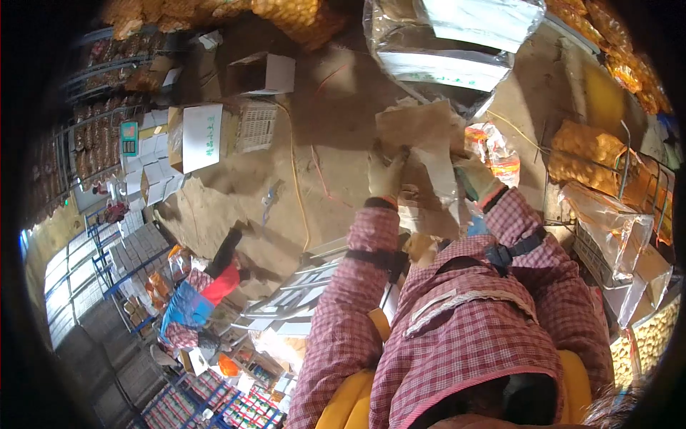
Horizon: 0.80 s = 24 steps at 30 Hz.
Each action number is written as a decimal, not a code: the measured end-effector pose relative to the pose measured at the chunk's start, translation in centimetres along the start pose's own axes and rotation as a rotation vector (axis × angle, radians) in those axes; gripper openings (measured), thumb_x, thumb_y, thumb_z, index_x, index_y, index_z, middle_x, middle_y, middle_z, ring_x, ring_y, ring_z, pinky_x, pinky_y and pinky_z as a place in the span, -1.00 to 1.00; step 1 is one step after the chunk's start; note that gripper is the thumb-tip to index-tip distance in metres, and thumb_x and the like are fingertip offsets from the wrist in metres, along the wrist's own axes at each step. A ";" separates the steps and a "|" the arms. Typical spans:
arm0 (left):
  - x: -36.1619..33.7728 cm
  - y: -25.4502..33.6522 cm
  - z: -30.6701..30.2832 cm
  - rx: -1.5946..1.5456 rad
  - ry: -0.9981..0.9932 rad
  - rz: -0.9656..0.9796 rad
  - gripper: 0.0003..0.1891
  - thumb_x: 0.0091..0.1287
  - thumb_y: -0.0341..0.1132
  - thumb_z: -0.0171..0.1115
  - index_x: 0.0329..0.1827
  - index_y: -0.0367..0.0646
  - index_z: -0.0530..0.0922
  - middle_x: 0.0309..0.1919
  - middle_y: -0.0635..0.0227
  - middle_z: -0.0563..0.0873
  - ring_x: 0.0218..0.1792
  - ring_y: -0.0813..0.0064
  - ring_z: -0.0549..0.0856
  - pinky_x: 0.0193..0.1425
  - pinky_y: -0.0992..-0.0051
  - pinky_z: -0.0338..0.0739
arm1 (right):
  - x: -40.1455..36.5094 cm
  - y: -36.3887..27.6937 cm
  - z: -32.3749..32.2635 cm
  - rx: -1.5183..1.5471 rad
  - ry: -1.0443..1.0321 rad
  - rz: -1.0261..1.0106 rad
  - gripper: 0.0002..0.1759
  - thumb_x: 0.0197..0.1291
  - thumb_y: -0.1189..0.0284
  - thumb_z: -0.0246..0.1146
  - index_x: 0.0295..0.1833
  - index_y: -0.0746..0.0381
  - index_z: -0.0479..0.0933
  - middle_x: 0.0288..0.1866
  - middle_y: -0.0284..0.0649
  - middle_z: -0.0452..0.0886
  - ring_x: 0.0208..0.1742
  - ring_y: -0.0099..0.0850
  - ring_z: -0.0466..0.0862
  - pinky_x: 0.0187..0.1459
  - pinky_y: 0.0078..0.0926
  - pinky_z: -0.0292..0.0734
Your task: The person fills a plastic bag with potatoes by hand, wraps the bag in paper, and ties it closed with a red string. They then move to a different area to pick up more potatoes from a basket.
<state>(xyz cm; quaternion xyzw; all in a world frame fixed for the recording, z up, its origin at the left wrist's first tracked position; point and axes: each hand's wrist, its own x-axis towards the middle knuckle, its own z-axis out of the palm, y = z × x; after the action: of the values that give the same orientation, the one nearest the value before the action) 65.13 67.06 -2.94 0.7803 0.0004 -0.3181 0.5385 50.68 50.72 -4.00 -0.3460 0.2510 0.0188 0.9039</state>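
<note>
In front of my body, a brown cardboard box (429, 171) with loose flaps is held between my hands. My left hand (386, 174), in a pale glove, grips its left side, with the thumb against the board. On the opposite edge, my right hand (477, 177), gloved with a dark patch, has its fingers closed on the cardboard; part of them is hidden. A red-and-white plastic bag (493, 151) lies just beyond my right hand. Farther out stands a white carton (443, 68) lined with clear plastic.
Mesh sacks of potatoes (586, 154) and a plastic-lined box (611, 236) are at the right. White cartons (202, 136), a white plastic crate (256, 125) and a green-screen scale (128, 139) stand left. An orange cord (293, 164) crosses the floor. Another person (193, 300) bends at lower left.
</note>
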 end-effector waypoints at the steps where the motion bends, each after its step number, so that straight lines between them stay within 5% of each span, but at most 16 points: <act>1: -1.7 1.4 0.9 0.193 0.029 0.091 -0.20 0.25 -0.02 0.37 0.44 -0.26 0.25 0.29 0.02 0.46 0.22 0.13 0.52 0.28 0.29 0.42 | 0.4 0.6 -0.7 -0.085 0.069 0.065 -0.68 0.39 0.40 0.17 0.17 0.31 0.52 0.00 -0.24 0.64 -0.06 -0.53 0.64 -0.09 -0.57 0.59; 4: -4.7 1.6 2.6 0.343 -0.062 0.179 -0.12 0.26 0.10 0.29 0.48 -0.31 0.19 0.38 -0.11 0.36 0.39 0.07 0.36 0.43 0.30 0.24 | 2.7 5.3 -6.6 0.205 -0.067 0.034 -0.69 0.36 0.52 0.15 0.20 0.29 0.49 0.02 -0.31 0.63 -0.07 -0.58 0.63 -0.13 -0.66 0.56; 5: -6.1 1.8 3.4 0.439 -0.149 0.172 -0.09 0.26 0.11 0.29 0.50 -0.33 0.15 0.43 -0.12 0.27 0.46 0.08 0.26 0.47 0.31 0.17 | 1.8 4.1 -5.6 -0.095 -0.157 -0.179 -0.72 0.42 0.48 0.08 0.19 0.26 0.48 0.00 -0.33 0.61 -0.08 -0.60 0.61 -0.12 -0.66 0.55; 8: -7.1 1.0 5.4 0.470 -0.252 0.205 0.00 0.24 0.17 0.28 0.52 -0.38 0.07 0.51 -0.17 0.10 0.55 0.01 0.02 0.55 0.27 0.02 | -2.2 -0.4 -0.9 -0.220 -0.043 -0.243 -0.72 0.44 0.44 0.07 0.18 0.25 0.49 0.00 -0.30 0.62 -0.08 -0.54 0.63 -0.09 -0.58 0.58; 9: -7.1 0.6 5.5 0.406 -0.271 0.241 0.05 0.21 0.22 0.27 0.52 -0.41 0.04 0.52 -0.22 0.01 0.57 -0.07 -0.12 0.57 0.23 -0.06 | -3.5 -2.1 0.7 0.452 0.256 0.187 -0.74 0.42 0.45 0.09 0.13 0.24 0.53 -0.03 -0.25 0.64 -0.10 -0.42 0.66 -0.03 -0.45 0.60; 10: -6.8 1.0 5.2 0.401 -0.250 0.199 0.02 0.27 0.10 0.29 0.54 -0.39 -0.06 0.55 -0.16 -0.03 0.58 -0.01 -0.08 0.57 0.24 -0.07 | -2.1 0.4 -1.3 0.496 -0.110 -0.043 -0.75 0.39 0.45 0.12 0.11 0.25 0.56 -0.06 -0.24 0.66 -0.10 -0.37 0.67 0.01 -0.39 0.59; 11: -5.9 0.0 5.4 0.157 -0.212 0.149 0.01 0.28 0.00 0.31 0.55 -0.39 -0.10 0.56 -0.12 -0.03 0.58 0.04 -0.05 0.57 0.25 -0.05 | -1.4 1.0 -2.2 0.486 -0.110 0.125 -0.76 0.37 0.48 0.12 0.09 0.26 0.57 -0.09 -0.26 0.66 -0.11 -0.41 0.67 -0.01 -0.44 0.59; 13: -5.8 0.8 4.6 -0.178 -0.142 -0.015 0.01 0.30 -0.07 0.34 0.56 -0.37 -0.16 0.56 -0.03 -0.01 0.57 0.20 0.02 0.54 0.33 0.04 | -1.8 2.1 -2.7 0.317 -0.008 -0.001 -0.76 0.32 0.53 0.13 0.06 0.26 0.58 -0.11 -0.28 0.67 -0.12 -0.45 0.66 -0.01 -0.50 0.57; 14: -6.3 2.8 4.7 -0.279 -0.133 -0.136 0.03 0.30 -0.04 0.34 0.57 -0.35 -0.17 0.57 0.02 0.02 0.55 0.32 0.05 0.52 0.40 0.12 | -2.0 3.3 -4.3 0.384 -0.138 -0.027 -0.75 0.36 0.50 0.10 0.06 0.27 0.59 -0.07 -0.27 0.65 -0.04 -0.46 0.63 0.07 -0.56 0.52; 15: -5.5 1.0 5.0 -0.256 -0.071 0.007 0.01 0.30 -0.08 0.35 0.56 -0.35 -0.16 0.57 0.03 0.01 0.55 0.33 0.08 0.47 0.42 0.23 | -1.6 5.0 -5.2 -0.220 -0.013 -0.236 -0.71 0.39 0.46 0.08 0.14 0.27 0.54 0.04 -0.27 0.61 0.07 -0.49 0.58 0.14 -0.57 0.47; 16: -4.2 -2.0 4.9 -0.081 -0.043 0.097 0.01 0.29 -0.05 0.34 0.56 -0.34 -0.13 0.56 0.01 0.01 0.55 0.27 0.09 0.47 0.42 0.23 | -1.7 4.3 -4.9 0.477 -0.242 -0.050 -0.65 0.43 0.41 0.07 0.25 0.27 0.47 0.14 -0.27 0.55 0.16 -0.50 0.54 0.20 -0.56 0.42; 17: -4.6 -2.0 5.3 0.097 0.006 0.120 0.01 0.29 -0.03 0.33 0.56 -0.34 -0.12 0.56 -0.01 0.02 0.55 0.23 0.09 0.48 0.40 0.21 | -1.5 3.1 -2.9 0.546 -0.048 0.023 -0.63 0.45 0.37 0.06 0.29 0.27 0.43 0.17 -0.29 0.54 0.18 -0.49 0.53 0.21 -0.55 0.42; 18: -4.8 -2.2 5.5 0.272 0.048 0.139 0.01 0.28 -0.01 0.32 0.56 -0.34 -0.11 0.55 -0.04 0.03 0.55 0.19 0.10 0.49 0.39 0.18 | -1.3 2.0 -0.8 0.603 0.152 0.095 -0.59 0.47 0.33 0.06 0.32 0.27 0.40 0.19 -0.30 0.53 0.19 -0.48 0.53 0.22 -0.54 0.41; 22: -7.3 1.9 5.8 0.185 0.103 0.086 -0.03 0.28 -0.01 0.26 0.55 -0.35 -0.08 0.54 -0.11 0.04 0.54 0.03 0.09 0.55 0.34 0.05 | -3.8 -3.6 4.6 0.444 -0.053 0.214 -0.50 0.40 0.25 0.19 0.33 0.28 0.41 0.14 -0.28 0.58 0.13 -0.44 0.57 0.19 -0.46 0.45; 24: -8.0 1.9 6.2 0.575 0.188 0.190 -0.09 0.26 -0.09 0.20 0.53 -0.37 -0.05 0.52 -0.16 0.05 0.53 -0.11 0.04 0.58 0.25 -0.03 | -3.0 -1.1 2.1 0.346 -0.084 0.205 -0.55 0.34 0.32 0.24 0.26 0.30 0.47 0.10 -0.26 0.62 0.09 -0.43 0.60 0.16 -0.45 0.48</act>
<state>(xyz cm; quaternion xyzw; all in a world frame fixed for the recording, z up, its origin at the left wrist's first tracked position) 56.37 63.75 1.29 0.9230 -0.1127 -0.1801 0.3209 49.27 51.63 -0.59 -0.1569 0.2464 0.0817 0.9529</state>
